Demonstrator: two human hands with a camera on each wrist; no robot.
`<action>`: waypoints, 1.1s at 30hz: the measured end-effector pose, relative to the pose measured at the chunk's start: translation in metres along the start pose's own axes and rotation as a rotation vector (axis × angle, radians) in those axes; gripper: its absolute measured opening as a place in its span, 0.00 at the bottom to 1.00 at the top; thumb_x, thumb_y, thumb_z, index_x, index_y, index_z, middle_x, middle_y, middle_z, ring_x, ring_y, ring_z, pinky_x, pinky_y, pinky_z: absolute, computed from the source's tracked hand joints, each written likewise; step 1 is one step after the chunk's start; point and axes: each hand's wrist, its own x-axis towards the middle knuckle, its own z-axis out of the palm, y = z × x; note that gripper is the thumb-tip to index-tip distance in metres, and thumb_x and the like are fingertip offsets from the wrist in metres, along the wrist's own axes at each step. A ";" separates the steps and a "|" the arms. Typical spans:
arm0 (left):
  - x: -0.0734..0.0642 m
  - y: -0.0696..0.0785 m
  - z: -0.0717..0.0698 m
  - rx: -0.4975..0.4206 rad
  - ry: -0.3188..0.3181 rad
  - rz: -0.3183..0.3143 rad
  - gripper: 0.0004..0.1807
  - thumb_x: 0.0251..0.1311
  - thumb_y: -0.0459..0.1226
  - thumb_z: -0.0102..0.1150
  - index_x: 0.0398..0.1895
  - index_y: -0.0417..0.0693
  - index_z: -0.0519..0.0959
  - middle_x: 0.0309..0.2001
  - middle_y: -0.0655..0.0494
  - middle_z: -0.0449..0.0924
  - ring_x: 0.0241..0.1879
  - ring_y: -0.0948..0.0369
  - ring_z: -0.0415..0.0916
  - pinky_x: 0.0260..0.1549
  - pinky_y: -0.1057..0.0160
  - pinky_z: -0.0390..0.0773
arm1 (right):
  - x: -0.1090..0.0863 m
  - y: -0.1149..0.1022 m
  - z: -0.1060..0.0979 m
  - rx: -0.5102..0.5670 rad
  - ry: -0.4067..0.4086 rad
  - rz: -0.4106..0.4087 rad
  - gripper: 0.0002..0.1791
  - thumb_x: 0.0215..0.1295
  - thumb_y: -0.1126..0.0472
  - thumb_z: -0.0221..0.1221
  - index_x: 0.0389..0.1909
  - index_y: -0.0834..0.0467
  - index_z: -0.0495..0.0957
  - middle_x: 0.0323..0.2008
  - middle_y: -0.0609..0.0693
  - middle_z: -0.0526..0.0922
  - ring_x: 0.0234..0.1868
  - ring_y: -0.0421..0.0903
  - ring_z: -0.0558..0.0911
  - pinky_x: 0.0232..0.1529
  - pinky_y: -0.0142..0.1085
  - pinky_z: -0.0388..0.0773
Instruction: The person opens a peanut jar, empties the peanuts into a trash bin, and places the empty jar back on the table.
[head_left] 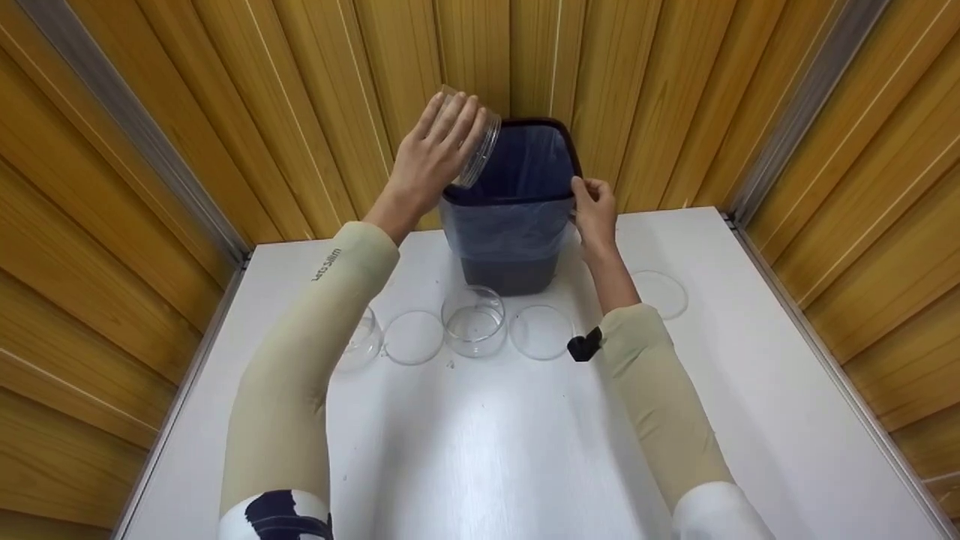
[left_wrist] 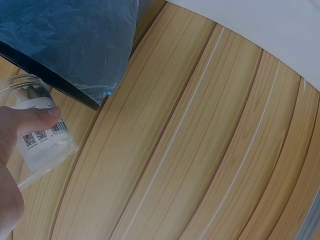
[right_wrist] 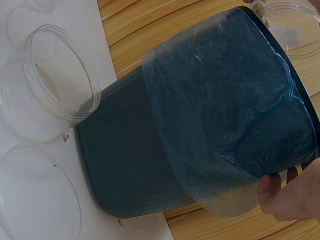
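My left hand (head_left: 439, 150) grips a clear plastic jar (head_left: 480, 150), tilted with its mouth toward the bin at the bin's left rim. In the left wrist view the jar (left_wrist: 45, 135) bears a white label with a barcode, and some small brownish matter shows inside near its mouth. My right hand (head_left: 596, 210) pinches the right rim of the dark trash bin (head_left: 510, 274). A thin translucent bag (right_wrist: 215, 100) lines the bin and folds down over its outside.
On the white table (head_left: 480, 450) stand an uncovered clear jar (head_left: 474, 341) and another jar (head_left: 360, 345) partly behind my left sleeve. Round clear lids lie around them: one lid (head_left: 414, 337), a second lid (head_left: 541, 332) and a third lid (head_left: 660, 294). Wooden-plank walls (head_left: 300, 112) enclose the table.
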 end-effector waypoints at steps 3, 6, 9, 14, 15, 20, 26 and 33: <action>-0.001 -0.001 0.002 -0.013 0.020 -0.014 0.50 0.56 0.27 0.66 0.80 0.43 0.51 0.79 0.45 0.54 0.78 0.50 0.51 0.78 0.51 0.47 | -0.001 -0.001 0.000 -0.002 -0.001 0.015 0.22 0.77 0.49 0.53 0.63 0.60 0.69 0.52 0.50 0.70 0.54 0.43 0.73 0.61 0.38 0.75; -0.004 -0.002 0.005 -0.016 0.032 -0.029 0.46 0.60 0.27 0.63 0.80 0.43 0.51 0.78 0.45 0.54 0.78 0.51 0.52 0.77 0.51 0.47 | -0.002 -0.001 0.002 -0.011 0.000 0.025 0.24 0.77 0.48 0.53 0.63 0.60 0.69 0.53 0.50 0.70 0.54 0.43 0.74 0.62 0.39 0.75; -0.007 -0.004 0.005 -0.018 -0.008 -0.021 0.50 0.57 0.28 0.65 0.81 0.43 0.49 0.79 0.45 0.52 0.79 0.51 0.49 0.78 0.51 0.45 | -0.003 0.000 0.003 -0.016 0.002 0.026 0.25 0.77 0.48 0.54 0.63 0.61 0.69 0.52 0.50 0.71 0.53 0.44 0.74 0.62 0.41 0.75; -0.010 -0.006 0.004 -0.019 -0.072 0.007 0.57 0.50 0.27 0.68 0.82 0.43 0.45 0.81 0.45 0.47 0.80 0.50 0.45 0.78 0.50 0.41 | -0.004 0.001 0.004 -0.023 0.011 0.018 0.24 0.77 0.49 0.54 0.63 0.61 0.69 0.53 0.51 0.71 0.53 0.44 0.74 0.63 0.43 0.75; -0.010 -0.007 0.004 -0.017 -0.072 0.007 0.57 0.50 0.27 0.68 0.82 0.44 0.45 0.81 0.45 0.47 0.80 0.50 0.45 0.78 0.50 0.41 | -0.003 0.000 0.004 -0.020 0.012 0.019 0.24 0.77 0.48 0.54 0.63 0.61 0.69 0.53 0.51 0.71 0.54 0.44 0.74 0.63 0.42 0.75; -0.009 -0.005 0.005 0.002 -0.030 0.001 0.54 0.53 0.27 0.67 0.81 0.44 0.47 0.80 0.46 0.50 0.79 0.51 0.47 0.78 0.51 0.44 | -0.003 0.002 0.004 0.008 0.004 0.000 0.22 0.77 0.50 0.54 0.62 0.60 0.70 0.54 0.51 0.70 0.55 0.45 0.74 0.60 0.41 0.75; -0.008 -0.002 0.004 0.010 -0.033 0.016 0.55 0.51 0.27 0.69 0.81 0.45 0.47 0.80 0.46 0.49 0.79 0.51 0.46 0.78 0.51 0.42 | -0.004 0.002 0.003 0.017 0.008 0.004 0.22 0.77 0.50 0.54 0.62 0.60 0.70 0.53 0.51 0.70 0.55 0.45 0.73 0.59 0.41 0.76; -0.006 0.000 0.004 0.045 0.016 0.037 0.53 0.53 0.28 0.68 0.81 0.46 0.50 0.80 0.48 0.51 0.79 0.53 0.48 0.78 0.52 0.45 | -0.006 0.001 0.002 0.007 0.010 0.017 0.22 0.77 0.50 0.54 0.62 0.60 0.69 0.53 0.51 0.71 0.54 0.46 0.74 0.62 0.43 0.75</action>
